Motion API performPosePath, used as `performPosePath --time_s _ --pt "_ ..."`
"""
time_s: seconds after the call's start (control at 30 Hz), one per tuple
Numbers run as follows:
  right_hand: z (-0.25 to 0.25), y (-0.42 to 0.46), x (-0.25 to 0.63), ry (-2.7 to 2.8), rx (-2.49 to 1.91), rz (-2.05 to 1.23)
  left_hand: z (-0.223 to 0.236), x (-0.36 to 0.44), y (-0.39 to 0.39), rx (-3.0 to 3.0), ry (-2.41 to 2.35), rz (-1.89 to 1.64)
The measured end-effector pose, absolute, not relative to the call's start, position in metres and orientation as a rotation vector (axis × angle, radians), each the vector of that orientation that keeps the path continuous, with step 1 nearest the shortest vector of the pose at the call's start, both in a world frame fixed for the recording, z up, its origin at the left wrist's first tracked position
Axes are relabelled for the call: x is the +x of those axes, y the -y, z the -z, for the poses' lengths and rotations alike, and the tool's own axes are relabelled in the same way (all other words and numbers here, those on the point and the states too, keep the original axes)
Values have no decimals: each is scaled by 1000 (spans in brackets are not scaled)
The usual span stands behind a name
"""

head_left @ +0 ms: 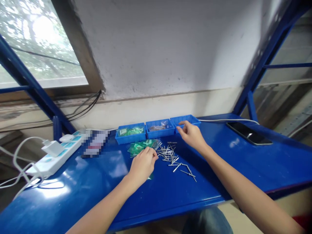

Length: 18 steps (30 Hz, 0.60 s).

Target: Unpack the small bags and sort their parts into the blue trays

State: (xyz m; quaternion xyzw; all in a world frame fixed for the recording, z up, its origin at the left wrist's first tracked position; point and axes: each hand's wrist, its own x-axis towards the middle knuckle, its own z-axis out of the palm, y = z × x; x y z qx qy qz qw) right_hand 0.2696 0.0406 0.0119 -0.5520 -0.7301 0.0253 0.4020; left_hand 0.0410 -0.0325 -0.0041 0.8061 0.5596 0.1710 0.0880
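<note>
My left hand [144, 162] is low over the blue table, its fingers pressed together at the left edge of a loose pile of metal pop rivets [168, 153]. What the fingertips hold, if anything, is hidden. A sliver of green plastic [150, 177] shows below that palm. Just behind the hand lie small green plastic bags [140, 148]. My right hand [192, 135] hovers at the front of the right blue bin [192, 119], thumb and forefinger bent but apart, with nothing visible between them. A few rivets [188, 172] are scattered toward the table's front.
The left blue bin [126, 139] contains green bags, the middle blue bin [161, 133] clear bags. A white power strip [52, 161] with chargers and cables sits left, beside a blurred-out rectangle [95, 144]. A black phone [250, 134] lies right. Blue frame posts flank the table.
</note>
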Motion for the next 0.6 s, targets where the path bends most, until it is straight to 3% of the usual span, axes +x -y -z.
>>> performPosePath --time_s 0.2,0.6 --pt "-9 -5 223 2276 -826 -222 3 37 25 2304 -1445 -945" --pt "-11 0 220 2358 -766 -150 -3 35 30 2199 -1400 -1028"
